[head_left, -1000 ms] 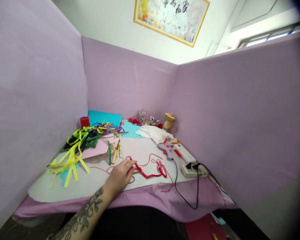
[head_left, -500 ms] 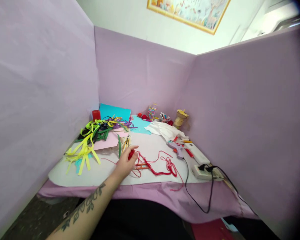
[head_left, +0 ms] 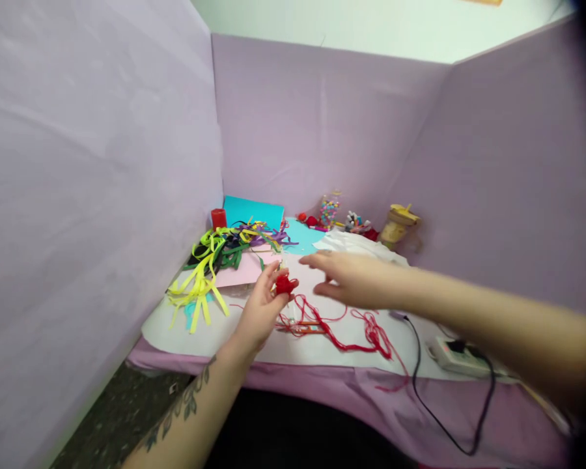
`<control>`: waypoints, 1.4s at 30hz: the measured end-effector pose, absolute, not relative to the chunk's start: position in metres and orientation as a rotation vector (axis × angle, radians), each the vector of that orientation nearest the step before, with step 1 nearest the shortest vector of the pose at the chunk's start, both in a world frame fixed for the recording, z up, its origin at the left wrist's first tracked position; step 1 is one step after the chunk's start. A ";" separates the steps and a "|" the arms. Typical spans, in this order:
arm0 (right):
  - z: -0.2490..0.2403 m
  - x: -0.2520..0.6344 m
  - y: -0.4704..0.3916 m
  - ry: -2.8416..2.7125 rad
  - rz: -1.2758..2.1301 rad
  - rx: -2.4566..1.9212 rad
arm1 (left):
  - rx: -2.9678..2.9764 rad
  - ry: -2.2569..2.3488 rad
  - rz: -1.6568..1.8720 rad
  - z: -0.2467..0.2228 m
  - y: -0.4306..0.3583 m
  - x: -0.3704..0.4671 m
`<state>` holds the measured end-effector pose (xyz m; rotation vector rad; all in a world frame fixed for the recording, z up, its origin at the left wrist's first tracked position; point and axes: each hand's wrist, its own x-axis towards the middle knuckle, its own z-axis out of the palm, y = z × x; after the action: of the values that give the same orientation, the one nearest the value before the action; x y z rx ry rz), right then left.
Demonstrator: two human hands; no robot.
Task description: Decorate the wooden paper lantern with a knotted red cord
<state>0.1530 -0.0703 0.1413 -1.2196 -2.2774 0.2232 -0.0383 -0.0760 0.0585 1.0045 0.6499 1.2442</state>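
A small bundle of red yarn (head_left: 286, 284) is held above the table between the thumb and fingers of my left hand (head_left: 258, 314). Just right of the bundle, apart from it, my right hand (head_left: 351, 279) reaches in with fingers stretched toward it and nothing visible in them. Below both hands, loose red yarn (head_left: 349, 346) trails in loops and strands across the white tabletop. Some of it lies over a flat, orange-brown stick-like thing (head_left: 310, 328) whose kind I cannot make out.
Yellow, green and purple ribbon strips (head_left: 205, 277) pile up at the left by a pink sheet (head_left: 234, 271) and a red roll (head_left: 219, 218). At the back stand a jar of colourful beads (head_left: 329, 211) and a yellow-topped cup (head_left: 398, 225). A power strip (head_left: 461, 357) with black cables lies right.
My right arm has come in from the right, its hand now near the yarn bundle. My left hand has turned, showing more of the yarn. The view has shifted.
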 end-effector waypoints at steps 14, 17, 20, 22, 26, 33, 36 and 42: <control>0.062 0.176 -0.100 -1.293 0.700 -1.282 | 1.411 0.794 0.792 0.055 -0.087 -0.021; 0.068 0.202 -0.099 -1.221 0.565 -1.329 | 1.417 0.782 0.782 0.066 -0.080 -0.021; 0.068 0.214 -0.101 -1.225 0.532 -1.351 | 1.435 0.811 0.865 0.074 -0.075 -0.014; 0.068 0.213 -0.104 -1.299 0.550 -1.342 | 1.468 0.810 0.876 0.076 -0.074 -0.001; 0.075 0.205 -0.111 -1.532 0.475 -1.299 | 1.419 0.669 0.663 0.070 -0.080 0.029; 0.070 0.215 -0.116 -1.717 0.347 -1.402 | 1.357 0.793 0.986 0.078 -0.083 0.008; 0.060 0.214 -0.114 -1.837 0.332 -1.412 | 1.384 0.772 1.170 0.090 -0.081 -0.018; 0.045 0.196 -0.107 -1.916 0.338 -1.553 | 1.513 0.815 1.074 0.093 -0.075 -0.029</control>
<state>0.1962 -0.1066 0.0452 -1.5527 -1.9157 0.3378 -0.0290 -0.0746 0.0925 1.5134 0.8147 1.0743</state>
